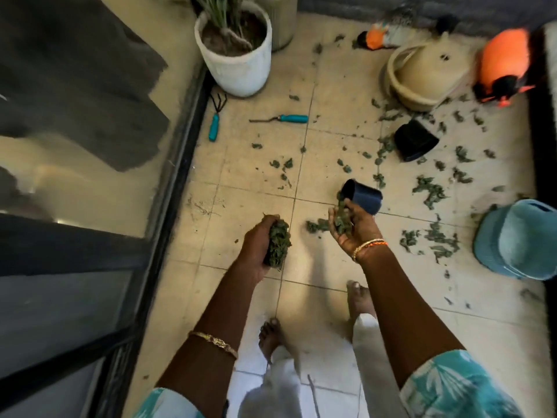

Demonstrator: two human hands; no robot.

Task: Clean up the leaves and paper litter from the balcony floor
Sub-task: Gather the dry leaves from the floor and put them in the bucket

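Clutching a thick wad of green leaves [278, 243], the left hand [259, 245] curls round it just left of the small dark blue pot [363, 197]. The right hand [351, 227], touching that pot's near side, cups a second clump [342, 220] in bent fingers. More leaves [429, 190] lie scattered on the tiled floor [241, 182] beyond and right of the pot.

L hand [259, 245] curled round leaves [278, 242]; R hand [351, 227] cupped, gripping too.
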